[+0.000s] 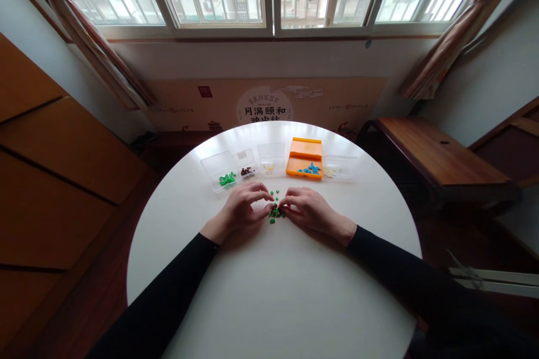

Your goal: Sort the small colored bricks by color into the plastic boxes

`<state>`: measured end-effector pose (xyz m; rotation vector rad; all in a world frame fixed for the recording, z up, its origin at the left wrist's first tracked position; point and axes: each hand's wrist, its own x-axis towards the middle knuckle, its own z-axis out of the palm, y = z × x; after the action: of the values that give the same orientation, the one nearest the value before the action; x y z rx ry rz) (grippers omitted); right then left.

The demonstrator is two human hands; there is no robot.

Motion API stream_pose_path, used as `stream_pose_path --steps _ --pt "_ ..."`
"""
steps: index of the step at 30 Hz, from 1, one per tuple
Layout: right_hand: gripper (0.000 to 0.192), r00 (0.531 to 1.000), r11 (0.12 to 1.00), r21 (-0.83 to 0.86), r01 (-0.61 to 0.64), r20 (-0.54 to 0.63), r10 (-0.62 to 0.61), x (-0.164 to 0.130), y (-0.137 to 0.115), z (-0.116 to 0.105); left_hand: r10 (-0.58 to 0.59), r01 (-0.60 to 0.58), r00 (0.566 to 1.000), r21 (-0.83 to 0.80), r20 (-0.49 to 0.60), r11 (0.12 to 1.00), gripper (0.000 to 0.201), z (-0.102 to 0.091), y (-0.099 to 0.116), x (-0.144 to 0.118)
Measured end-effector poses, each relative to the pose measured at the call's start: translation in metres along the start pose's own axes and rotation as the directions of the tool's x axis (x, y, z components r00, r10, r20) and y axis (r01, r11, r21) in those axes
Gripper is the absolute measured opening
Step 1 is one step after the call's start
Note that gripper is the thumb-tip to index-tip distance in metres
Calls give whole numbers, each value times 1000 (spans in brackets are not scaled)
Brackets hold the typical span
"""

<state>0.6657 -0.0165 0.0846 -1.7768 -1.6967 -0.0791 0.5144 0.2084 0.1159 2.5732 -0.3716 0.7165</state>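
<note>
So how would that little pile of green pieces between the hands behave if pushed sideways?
The green pieces look tiny, hard and separate, so they would likely scatter rather than move together. The white table looks smooth, so they probably slide easily. They seem light; fingers could flick them away.

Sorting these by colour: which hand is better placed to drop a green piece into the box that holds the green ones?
Left, probably. The left hand lies just below the green-filled box; the right hand would have to cross over it.

Two hands [242, 210], perhaps four clear boxes [218, 167], one orange box [305, 158]
</note>
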Motion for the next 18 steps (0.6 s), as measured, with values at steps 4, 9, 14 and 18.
stream_pose_path --steps 4,9,14,18 --pt "11 1000 1000 -27 -9 -6 8 0 -4 -1 0 2 999 -43 38 999 10 -1 3 0" --pt "10 1000 1000 -30 -8 -6 8 1 -8 -4 -8 11 999 -57 49 998 10 0 3 0" --pt "11 1000 999 -42 26 12 -26 0 -4 -3 -9 12 998 -48 65 999 10 -1 2 0" --pt "10 1000 999 -43 7 15 -6 0 -3 -2 -9 12 998 -53 61 999 10 -1 3 0"
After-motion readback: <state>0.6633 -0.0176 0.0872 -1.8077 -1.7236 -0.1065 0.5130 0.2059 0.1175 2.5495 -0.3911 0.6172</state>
